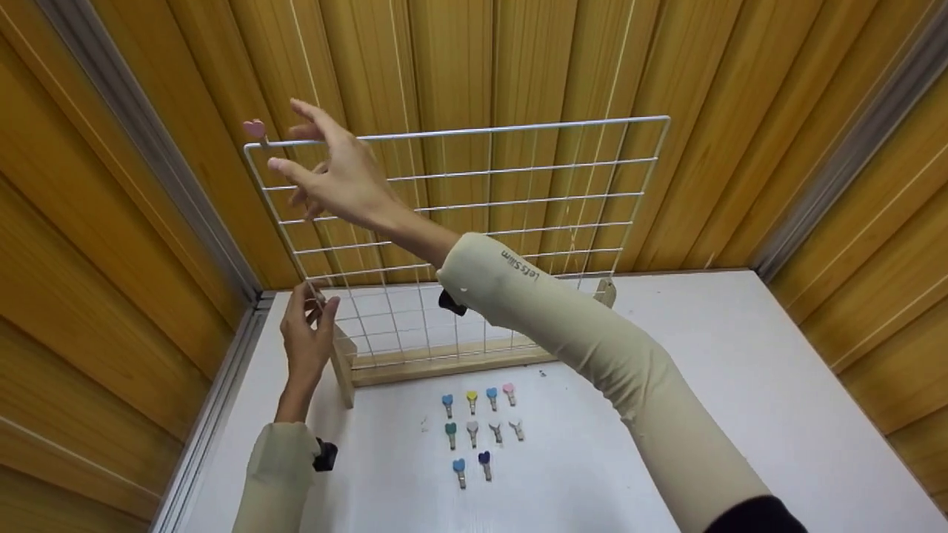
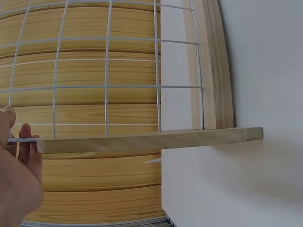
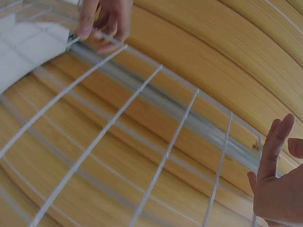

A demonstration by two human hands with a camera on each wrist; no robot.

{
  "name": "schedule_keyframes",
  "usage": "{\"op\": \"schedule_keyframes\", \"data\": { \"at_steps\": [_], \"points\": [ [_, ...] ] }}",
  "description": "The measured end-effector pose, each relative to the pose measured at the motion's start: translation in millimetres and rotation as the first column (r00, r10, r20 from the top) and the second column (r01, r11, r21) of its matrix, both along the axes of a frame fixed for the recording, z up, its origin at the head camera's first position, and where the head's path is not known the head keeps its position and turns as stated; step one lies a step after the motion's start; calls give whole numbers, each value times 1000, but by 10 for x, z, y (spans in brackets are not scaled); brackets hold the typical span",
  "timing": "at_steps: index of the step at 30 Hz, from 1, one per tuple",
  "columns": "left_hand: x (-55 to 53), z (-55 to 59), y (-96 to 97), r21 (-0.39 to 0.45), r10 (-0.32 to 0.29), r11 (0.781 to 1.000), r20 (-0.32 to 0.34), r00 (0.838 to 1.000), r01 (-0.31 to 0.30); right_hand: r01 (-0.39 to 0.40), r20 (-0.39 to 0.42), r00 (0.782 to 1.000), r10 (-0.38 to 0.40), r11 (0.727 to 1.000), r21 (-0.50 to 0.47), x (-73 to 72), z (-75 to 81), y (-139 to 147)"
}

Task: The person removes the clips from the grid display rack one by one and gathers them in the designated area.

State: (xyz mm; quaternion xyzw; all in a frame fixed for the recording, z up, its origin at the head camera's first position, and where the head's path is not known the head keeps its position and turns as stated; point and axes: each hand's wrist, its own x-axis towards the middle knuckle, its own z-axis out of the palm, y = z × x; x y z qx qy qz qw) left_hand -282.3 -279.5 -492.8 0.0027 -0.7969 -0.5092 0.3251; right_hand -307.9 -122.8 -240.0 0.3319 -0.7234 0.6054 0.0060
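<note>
A white wire grid (image 1: 489, 164) stands upright in a wooden base (image 1: 444, 368). My left hand (image 1: 307, 333) holds the grid's left side wire, just above the wooden upright (image 2: 142, 142), thumb on one side and fingers on the other. A small clothespin with a pink heart (image 1: 254, 129) is clipped on the top wire at the left corner. My right hand (image 1: 344, 174) hovers by that corner, right of the clothespin, fingers spread and holding nothing. In the right wrist view the right hand (image 3: 279, 189) is partly cut off by the frame edge.
Several heart clothespins (image 1: 450, 435) lie in rows on the white table (image 1: 578, 459) before the base, in blue, yellow, pink, green, pale and dark tones. Wood-patterned panels (image 1: 518, 59) with grey metal corner rails (image 1: 170, 148) enclose the table's back and sides.
</note>
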Motion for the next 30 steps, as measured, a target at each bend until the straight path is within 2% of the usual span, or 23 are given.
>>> {"op": "schedule_keyframes", "data": {
  "at_steps": [2, 6, 9, 13, 18, 24, 30],
  "points": [
    [12, -9, 32, -22, 5, 1000, 6, 1000, -5, -16, 7, 1000, 16, 1000, 6, -5, -37, -90],
    [42, 0, 19, -47, 23, 999, 8, 1000, -23, 53, -96, 995, -43, 992, 111, -40, -10, -260],
    [82, 28, -35, -58, 35, 998, -11, 999, -36, 97, -102, 991, -84, 987, 129, -62, 60, -368],
    [137, 51, -93, -64, 29, 997, -35, 999, -31, 117, -33, 993, -116, 993, 20, -63, 73, -463],
    [185, 71, -122, -64, 27, 998, -18, 999, -28, 188, -71, 979, -190, 982, -35, -22, -4, -522],
    [163, 113, -109, -48, 29, 998, 16, 999, -28, 242, -94, 963, -252, 964, -111, 13, -26, -553],
    [127, 116, -89, -36, 27, 999, 28, 999, -26, 350, -107, 922, -372, 919, -183, 16, -42, -593]
  ]
}}
